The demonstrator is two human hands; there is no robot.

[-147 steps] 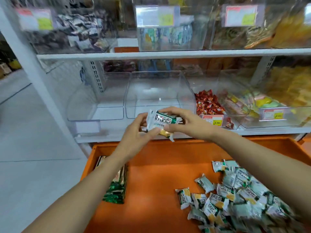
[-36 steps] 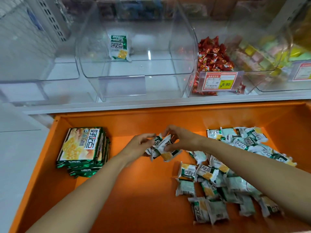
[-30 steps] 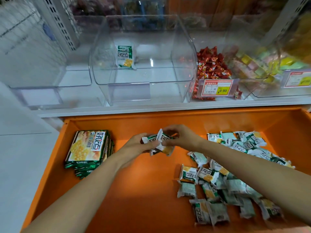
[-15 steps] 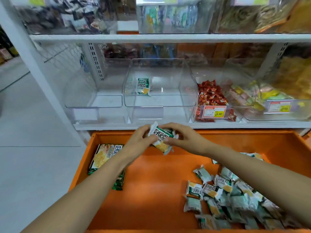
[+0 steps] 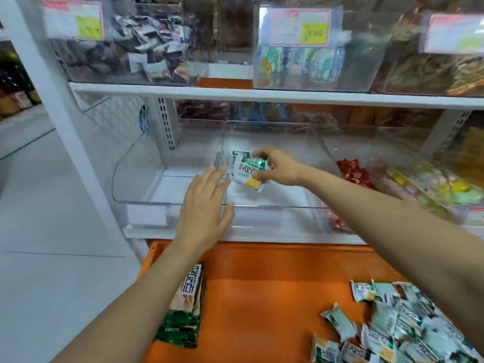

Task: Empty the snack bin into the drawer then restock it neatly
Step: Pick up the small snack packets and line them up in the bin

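Left neighbour bin holds nothing, so anything that strays over the shared wall is easy to spot. Stack of bigger bags sits at the drawer's left edge, well apart from the action. Left hand is flat, fingers straight and slightly spread, holding nothing, over the front lip near the divider; can't tell if it touches. Risk: it nudges the clear snack bin out of line. Snack packets are a small bunch inside that bin at its left rear, pinched between the thumb and curled fingers of the right hand. Risk: slick wrappers fan out or topple on release, so the row ends up untidy; a packet could also slide toward the low front lip. Room: bin floor to the right is open, the shelf overhead limits height, and entry is from the front only. Red candies are just beyond the right wall, so no mixing expected. Orange drawer has a bare middle; loose pile waits at the right, under the forearm.
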